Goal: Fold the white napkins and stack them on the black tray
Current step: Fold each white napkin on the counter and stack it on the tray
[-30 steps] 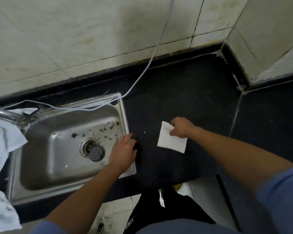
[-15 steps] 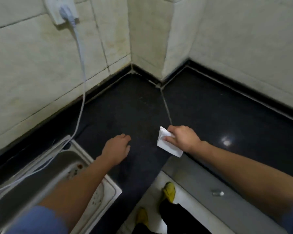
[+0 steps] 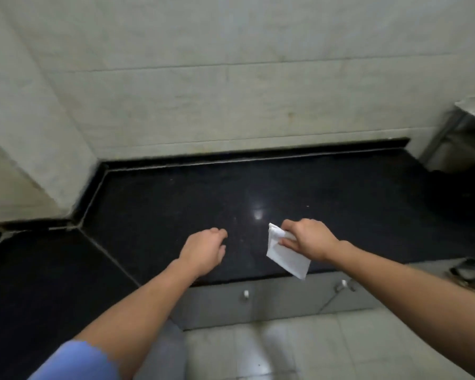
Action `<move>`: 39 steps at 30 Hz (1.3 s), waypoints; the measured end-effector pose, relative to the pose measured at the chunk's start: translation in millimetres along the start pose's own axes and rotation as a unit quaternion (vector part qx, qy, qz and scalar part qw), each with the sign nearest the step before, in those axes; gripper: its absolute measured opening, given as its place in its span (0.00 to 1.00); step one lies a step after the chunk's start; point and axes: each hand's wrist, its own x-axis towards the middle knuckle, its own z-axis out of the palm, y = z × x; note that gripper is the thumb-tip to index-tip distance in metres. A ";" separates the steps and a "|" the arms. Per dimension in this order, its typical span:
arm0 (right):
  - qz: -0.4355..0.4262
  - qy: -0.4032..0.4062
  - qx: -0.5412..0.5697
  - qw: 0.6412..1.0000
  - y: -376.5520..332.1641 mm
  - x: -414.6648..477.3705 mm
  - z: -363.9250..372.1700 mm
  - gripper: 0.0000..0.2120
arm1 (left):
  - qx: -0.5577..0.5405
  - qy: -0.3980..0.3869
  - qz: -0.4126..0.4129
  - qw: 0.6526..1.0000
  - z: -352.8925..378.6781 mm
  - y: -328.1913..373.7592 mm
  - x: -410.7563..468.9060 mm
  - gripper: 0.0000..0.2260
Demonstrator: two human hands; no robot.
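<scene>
Pinching a folded white napkin (image 3: 285, 257) in the right grip (image 3: 310, 239), just above the near edge of the black table (image 3: 176, 193). Hovering the left grip (image 3: 203, 249) beside it, fingers loosely curled, empty. Facing a tiled wall (image 3: 231, 91). Below the edge, cabinet knobs (image 3: 246, 294); far right, a dark shape (image 3: 455, 198) and metal rack (image 3: 472, 124), well apart.

The napkin (image 3: 285, 259) is plain white against the glossy black countertop (image 3: 176, 198), whose stone carries fine pale speckles. The wall tiles (image 3: 231, 91) are off-white with faint brownish stains, the cabinet fronts (image 3: 217, 303) flat grey, the floor tiles (image 3: 340, 346) pale grey, and the sleeve (image 3: 77, 360) blue.
</scene>
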 end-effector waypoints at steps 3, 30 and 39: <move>0.051 0.014 0.003 0.999 87.2 -39.4 -14.0 0.15 | -0.001 -0.005 0.053 0.999 4.1 83.6 63.3 0.12; 0.412 0.101 0.077 0.902 624.1 -266.4 -125.4 0.07 | -0.037 0.001 0.433 0.901 20.5 651.4 477.6 0.10; 0.371 0.193 0.072 0.905 767.9 -239.6 -242.4 0.08 | -0.072 0.039 0.399 0.913 -14.0 744.8 577.0 0.08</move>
